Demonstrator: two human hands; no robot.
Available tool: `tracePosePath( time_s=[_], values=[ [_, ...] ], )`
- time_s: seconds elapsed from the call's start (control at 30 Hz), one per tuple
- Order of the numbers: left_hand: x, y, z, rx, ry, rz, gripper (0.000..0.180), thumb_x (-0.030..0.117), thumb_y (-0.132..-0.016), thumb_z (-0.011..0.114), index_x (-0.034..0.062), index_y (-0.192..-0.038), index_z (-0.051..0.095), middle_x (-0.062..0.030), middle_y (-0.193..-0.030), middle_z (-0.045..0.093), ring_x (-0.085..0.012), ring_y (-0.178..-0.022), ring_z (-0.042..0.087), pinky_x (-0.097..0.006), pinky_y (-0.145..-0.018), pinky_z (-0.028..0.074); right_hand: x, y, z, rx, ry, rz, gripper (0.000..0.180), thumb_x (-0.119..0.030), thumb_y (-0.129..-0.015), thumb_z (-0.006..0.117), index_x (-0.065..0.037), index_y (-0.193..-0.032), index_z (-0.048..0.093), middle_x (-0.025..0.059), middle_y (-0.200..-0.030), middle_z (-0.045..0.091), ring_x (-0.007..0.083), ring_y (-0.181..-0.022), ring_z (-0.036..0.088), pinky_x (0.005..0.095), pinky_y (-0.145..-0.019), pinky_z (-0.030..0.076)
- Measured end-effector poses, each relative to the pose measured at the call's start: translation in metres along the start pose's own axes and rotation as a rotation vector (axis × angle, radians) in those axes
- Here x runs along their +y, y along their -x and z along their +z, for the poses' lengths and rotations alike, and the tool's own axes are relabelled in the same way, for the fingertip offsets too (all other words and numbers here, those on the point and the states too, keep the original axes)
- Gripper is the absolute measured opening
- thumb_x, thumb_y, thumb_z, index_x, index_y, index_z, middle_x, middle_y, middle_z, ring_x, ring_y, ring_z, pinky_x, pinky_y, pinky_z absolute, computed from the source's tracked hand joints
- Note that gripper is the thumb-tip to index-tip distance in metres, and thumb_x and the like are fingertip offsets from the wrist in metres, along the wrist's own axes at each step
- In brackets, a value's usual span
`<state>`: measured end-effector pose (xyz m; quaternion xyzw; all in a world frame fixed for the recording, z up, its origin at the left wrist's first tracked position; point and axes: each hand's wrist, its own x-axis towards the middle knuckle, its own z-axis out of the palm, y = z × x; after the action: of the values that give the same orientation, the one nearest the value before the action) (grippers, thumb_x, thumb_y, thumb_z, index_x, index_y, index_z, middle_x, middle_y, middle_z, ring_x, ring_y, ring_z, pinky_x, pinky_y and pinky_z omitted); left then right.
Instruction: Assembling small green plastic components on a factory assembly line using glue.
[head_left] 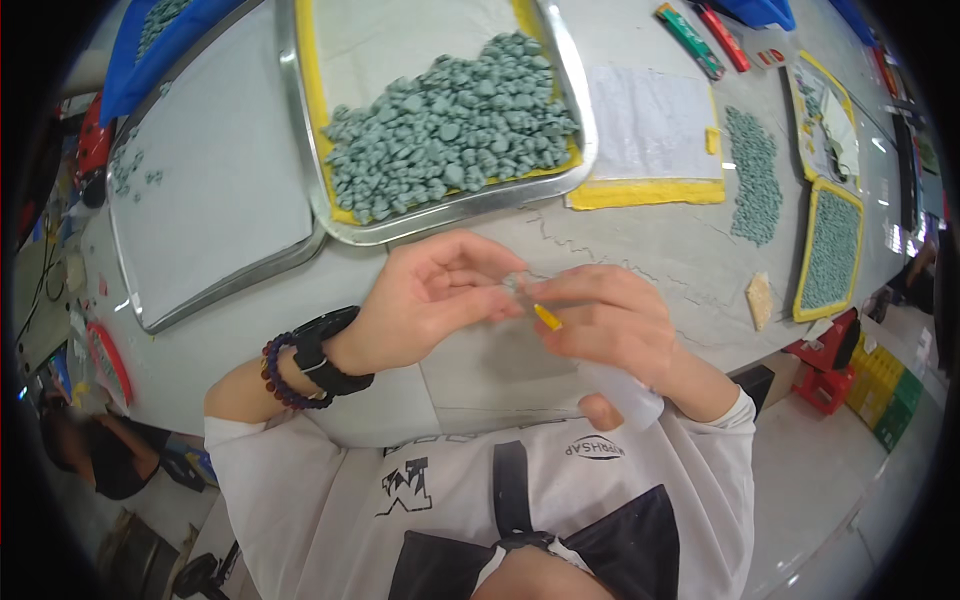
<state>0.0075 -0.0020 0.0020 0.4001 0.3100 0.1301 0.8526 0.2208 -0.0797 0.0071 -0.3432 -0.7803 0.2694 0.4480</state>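
In front of my chest, both hands meet over the near part of the table. My left hand [425,295] pinches a small grey-green piece [515,283] between thumb and forefinger. Its exact shape is too small to make out. Wrapped in my right hand [620,325] is a translucent white squeeze bottle [628,393], its body partly covered by the palm and fingers. The bottle's yellow nozzle [547,317] sticks out beside the forefinger, close to the piece. My right fingertips also reach the piece or nearly so; I cannot tell which.
Beyond my hands, a metal tray [450,215] lined in yellow holds many grey-green pieces [450,130]. To its left lies a white-covered tray [215,180] with a few pieces. Rightward are a white pad with yellow edging [650,140], a loose pile [755,175] and a yellow-framed tray [855,205].
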Motion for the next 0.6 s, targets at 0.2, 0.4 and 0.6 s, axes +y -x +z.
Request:
tracePosePath(
  time_s=[0.2,0.4,0.6],
  values=[
    [0.000,0.006,-0.003,0.012,-0.020,-0.020,0.026,-0.005,-0.086,0.057,-0.0041,-0.112,0.054,-0.0128,-0.105,0.061,-0.0177,-0.090,0.064,-0.027,-0.074,0.052,0.002,0.004,-0.034,-0.112,0.464,0.116,0.026,-0.024,-0.084,0.057,-0.003,-0.099,0.060,0.0126,-0.090,0.063,0.0305,-0.087,0.062,0.0381,-0.075,0.050],
    [-0.003,0.004,-0.003,0.037,-0.094,0.071,0.025,-0.008,-0.083,0.056,-0.0055,-0.108,0.059,-0.0112,-0.100,0.059,-0.0157,-0.083,0.062,-0.025,-0.069,0.051,0.009,0.020,-0.065,0.056,0.788,0.249,0.025,0.004,-0.076,0.061,-0.002,-0.100,0.064,0.0114,-0.092,0.061,0.0274,-0.087,0.060,0.0348,-0.074,0.047],
    [0.000,0.001,-0.002,-0.015,-0.114,0.058,0.025,-0.009,-0.082,0.057,-0.0062,-0.107,0.059,-0.0089,-0.097,0.057,-0.0134,-0.079,0.060,-0.024,-0.071,0.050,0.019,0.047,-0.118,0.345,0.915,0.704,0.012,-0.001,-0.072,0.069,-0.003,-0.084,0.067,0.0082,-0.084,0.058,0.0226,-0.083,0.056,0.0310,-0.074,0.044]
  ],
)
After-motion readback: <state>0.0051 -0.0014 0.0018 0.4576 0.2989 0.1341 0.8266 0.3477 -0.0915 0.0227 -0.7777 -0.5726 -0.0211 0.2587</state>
